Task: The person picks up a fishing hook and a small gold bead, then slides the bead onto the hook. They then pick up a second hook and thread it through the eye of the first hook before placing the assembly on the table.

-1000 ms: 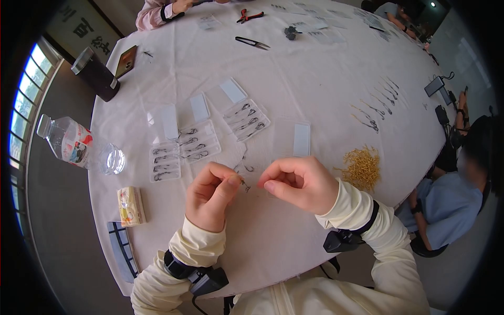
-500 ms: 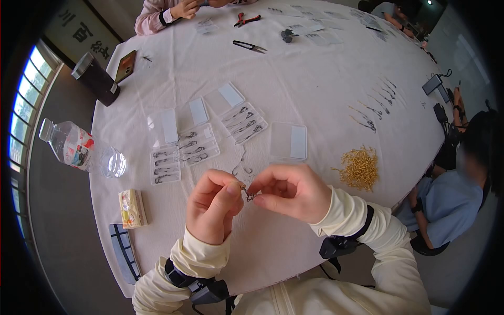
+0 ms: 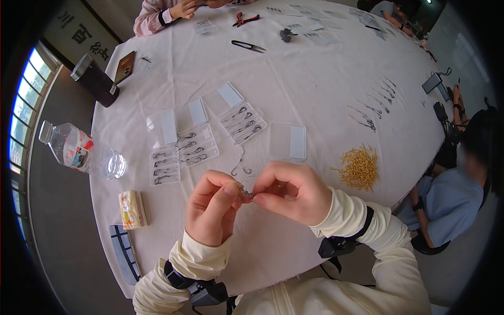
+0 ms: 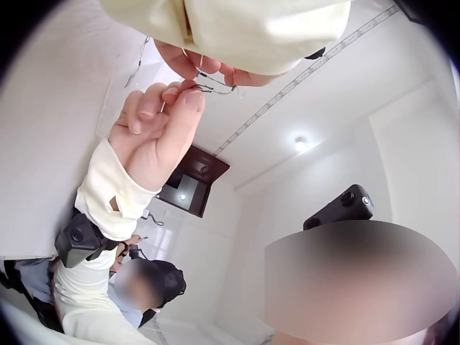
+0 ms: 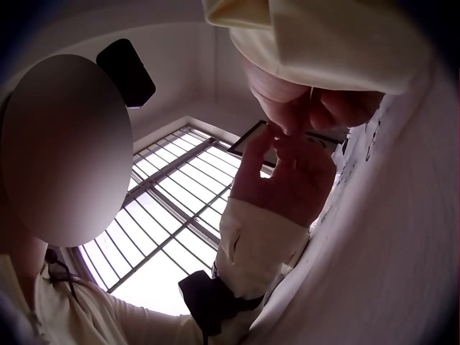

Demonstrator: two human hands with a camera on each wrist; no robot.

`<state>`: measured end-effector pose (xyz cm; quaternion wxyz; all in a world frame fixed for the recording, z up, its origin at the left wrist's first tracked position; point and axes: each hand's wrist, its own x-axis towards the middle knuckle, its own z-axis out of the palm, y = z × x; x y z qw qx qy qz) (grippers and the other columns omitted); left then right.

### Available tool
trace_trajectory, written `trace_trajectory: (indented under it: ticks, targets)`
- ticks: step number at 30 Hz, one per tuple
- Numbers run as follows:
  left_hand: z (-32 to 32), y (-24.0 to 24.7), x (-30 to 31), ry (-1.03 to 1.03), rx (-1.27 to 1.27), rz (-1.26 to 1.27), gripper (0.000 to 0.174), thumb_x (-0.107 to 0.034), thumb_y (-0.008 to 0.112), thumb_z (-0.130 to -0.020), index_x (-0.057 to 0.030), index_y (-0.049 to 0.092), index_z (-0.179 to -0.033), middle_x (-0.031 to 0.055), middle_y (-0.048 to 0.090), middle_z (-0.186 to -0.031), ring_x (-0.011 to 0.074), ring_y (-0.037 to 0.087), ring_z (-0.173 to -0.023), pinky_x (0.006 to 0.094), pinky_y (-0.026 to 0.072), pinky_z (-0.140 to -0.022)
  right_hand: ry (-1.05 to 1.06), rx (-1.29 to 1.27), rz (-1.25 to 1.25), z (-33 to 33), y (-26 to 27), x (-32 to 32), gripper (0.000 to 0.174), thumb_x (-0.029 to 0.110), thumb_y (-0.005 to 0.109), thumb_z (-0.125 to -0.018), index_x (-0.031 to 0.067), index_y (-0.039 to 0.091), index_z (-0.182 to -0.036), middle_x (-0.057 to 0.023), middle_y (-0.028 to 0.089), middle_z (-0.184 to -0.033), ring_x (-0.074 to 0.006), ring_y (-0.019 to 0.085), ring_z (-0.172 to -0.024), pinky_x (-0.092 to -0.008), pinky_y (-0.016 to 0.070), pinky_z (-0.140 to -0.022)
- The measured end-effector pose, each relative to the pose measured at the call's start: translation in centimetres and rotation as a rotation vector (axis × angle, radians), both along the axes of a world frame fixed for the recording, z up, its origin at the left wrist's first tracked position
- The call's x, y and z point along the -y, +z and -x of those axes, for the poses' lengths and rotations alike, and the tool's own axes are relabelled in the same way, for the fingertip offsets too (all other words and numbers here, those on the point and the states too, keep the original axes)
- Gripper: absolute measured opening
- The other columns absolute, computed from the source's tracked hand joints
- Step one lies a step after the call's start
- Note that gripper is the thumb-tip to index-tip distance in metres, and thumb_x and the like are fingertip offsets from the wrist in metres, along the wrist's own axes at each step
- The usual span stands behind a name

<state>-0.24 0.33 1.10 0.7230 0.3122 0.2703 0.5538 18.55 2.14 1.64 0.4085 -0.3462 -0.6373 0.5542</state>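
Note:
Between my two hands, a small dark fishing hook rig shows thin wire-like hooks and line. My left hand pinches it between thumb and forefinger, with a brownish end at the fingertips. From the other side, my right hand pinches the rig, its fingertips close against the left ones. In the right wrist view, the fingers hide most of the rig. Just beyond the hands, a loose hook rig lies on the white tablecloth.
Clear boxes of hooks lie open beyond the left hand. Another clear box stands beyond the right hand, near a gold pile of small pieces and a row of rigs. A bottle and tissue pack sit left.
My right hand has come from apart on the right to meet the left hand and taken hold of the rig. Over the last half second, the hands have barely shifted.

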Motion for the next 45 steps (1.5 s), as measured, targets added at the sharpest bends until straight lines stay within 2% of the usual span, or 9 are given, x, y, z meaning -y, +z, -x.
trace_trajectory:
  ticks: [4,14,20,22,23,25,32,34,45]
  targets:
    - [0.0,0.2,0.0,0.006,0.005,-0.011,0.003,-0.006,0.054,-0.096,-0.003,0.056,-0.096,0.0037,0.058,-0.086,0.0122,0.054,-0.078,0.0354,0.0496,-0.086,-0.031,0.063,-0.036,-0.3,0.3,-0.2,0.004,0.003,0.068,-0.085,0.0017,0.064,-0.087,-0.0012,0.062,-0.08,-0.005,0.056,-0.065,-0.0202,0.0448,-0.056]
    - [0.0,0.0,-0.1,0.001,0.002,-0.054,0.003,-0.006,0.054,-0.096,-0.0026,0.055,-0.096,0.004,0.058,-0.086,0.0119,0.055,-0.08,0.0362,0.0502,-0.087,-0.036,0.122,-0.121,-0.5,0.7,-0.4,0.01,0.004,0.072,-0.08,0.0027,0.065,-0.088,-0.0027,0.061,-0.078,-0.0063,0.055,-0.061,-0.0207,0.0449,-0.055]
    - [0.0,0.3,0.0,0.018,-0.01,-0.031,0.004,-0.005,0.053,-0.096,-0.0024,0.055,-0.096,0.0043,0.059,-0.086,0.0122,0.056,-0.08,0.0366,0.0508,-0.088,-0.094,0.272,-0.337,-0.2,1.2,0.2,0.028,0.004,0.079,-0.071,0.0058,0.062,-0.093,-0.0024,0.058,-0.084,-0.01,0.056,-0.062,-0.024,0.0478,-0.053]
    - [0.0,0.1,0.0,0.019,0.009,-0.038,0.003,-0.005,0.053,-0.096,-0.0023,0.055,-0.096,0.0041,0.059,-0.085,0.0121,0.056,-0.08,0.0371,0.051,-0.089,-0.153,0.275,-0.523,-0.1,0.9,0.4,0.029,0.004,0.079,-0.07,0.0076,0.059,-0.091,-0.0032,0.055,-0.086,-0.0141,0.058,-0.064,-0.0277,0.0493,-0.054]
    - [0.0,0.1,0.0,0.019,0.009,-0.038,0.003,-0.005,0.053,-0.096,-0.0023,0.055,-0.096,0.0041,0.059,-0.085,0.0121,0.056,-0.08,0.0371,0.051,-0.089,-0.153,0.275,-0.524,0.0,0.7,0.2,0.029,0.004,0.079,-0.07,0.0076,0.059,-0.091,-0.0032,0.055,-0.086,-0.0141,0.058,-0.064,-0.0277,0.0493,-0.054]
    - [-0.1,0.2,0.0,0.016,0.021,-0.029,0.004,-0.005,0.052,-0.096,-0.0022,0.055,-0.096,0.0039,0.058,-0.084,0.0117,0.056,-0.08,0.0373,0.0507,-0.09,-0.168,0.264,-0.761,0.2,0.1,-0.1,0.033,0.001,0.083,-0.066,0.0075,0.058,-0.086,-0.0034,0.057,-0.083,-0.0118,0.055,-0.06,-0.0241,0.0452,-0.05]
    - [-0.2,0.5,0.1,-0.001,0.025,-0.024,0.004,-0.005,0.051,-0.097,-0.0024,0.054,-0.096,0.0039,0.058,-0.084,0.0116,0.054,-0.08,0.0371,0.0503,-0.089,-0.177,0.252,-0.749,0.3,-0.2,0.0,0.03,-0.003,0.08,-0.068,0.0065,0.059,-0.087,-0.0042,0.058,-0.083,-0.0128,0.057,-0.059,-0.0256,0.0472,-0.05]
    - [-0.2,0.6,0.1,0.013,-0.039,-0.023,0.006,-0.008,0.049,-0.095,-0.0037,0.051,-0.092,0.0051,0.052,-0.086,0.0122,0.048,-0.078,0.0355,0.0483,-0.087,-0.194,0.237,-0.694,0.4,0.0,0.1,0.024,0.0,0.077,-0.072,0.0066,0.058,-0.086,-0.0042,0.054,-0.081,-0.019,0.059,-0.062,-0.0304,0.0468,-0.053]
    - [0.0,0.5,0.0,0.007,0.03,-0.028,0.005,-0.005,0.052,-0.097,-0.0024,0.055,-0.095,0.0033,0.058,-0.082,0.0113,0.055,-0.078,0.0372,0.0506,-0.089,-0.176,0.251,-0.655,0.0,0.4,0.0,0.022,-0.002,0.075,-0.073,0.0056,0.06,-0.087,-0.0035,0.056,-0.081,-0.0143,0.056,-0.056,-0.0279,0.0454,-0.049]
